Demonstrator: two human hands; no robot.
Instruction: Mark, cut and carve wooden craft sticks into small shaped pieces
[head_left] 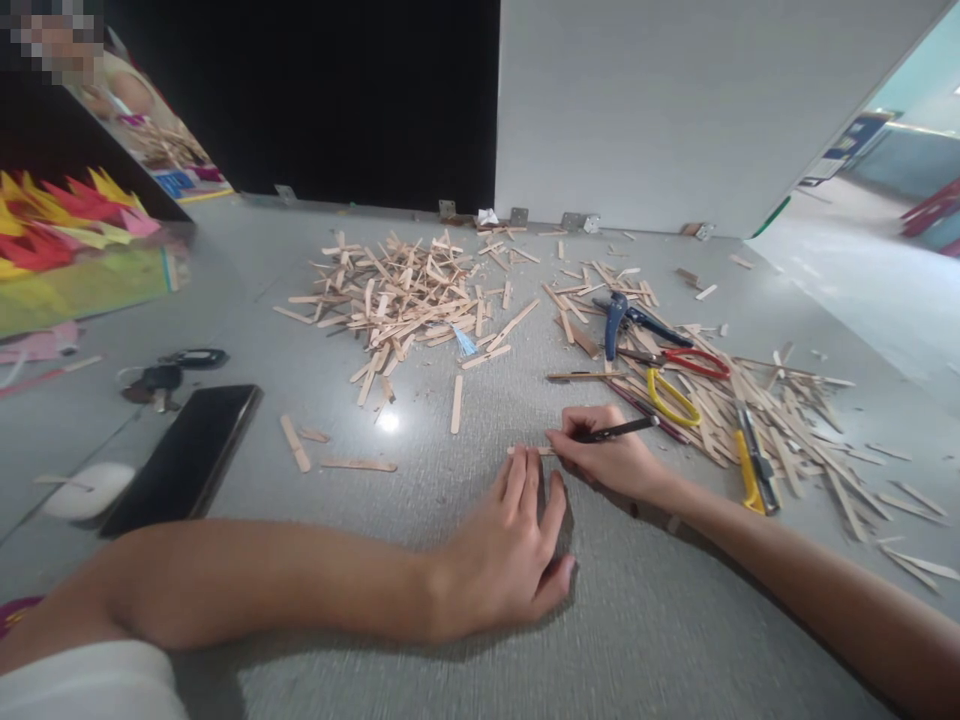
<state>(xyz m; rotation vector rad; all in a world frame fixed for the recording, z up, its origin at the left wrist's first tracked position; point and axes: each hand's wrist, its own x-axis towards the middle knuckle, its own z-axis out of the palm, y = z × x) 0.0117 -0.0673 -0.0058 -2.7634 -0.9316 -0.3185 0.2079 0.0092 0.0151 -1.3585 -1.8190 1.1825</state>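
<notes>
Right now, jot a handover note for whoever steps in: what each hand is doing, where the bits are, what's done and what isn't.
Left hand: flat on the table, fingertips pinning a wooden stick.
Right hand: gripping a dark pen, tip at that stick.
Things: big stick pile ahead; second heap to the right with blue pliers, red-handled tool, yellow-handled tool, yellow utility knife. Phone and keys left.
Done: no finished mark can be made out on the stick.
Left: marking is in hand; both piles are loose.
</notes>
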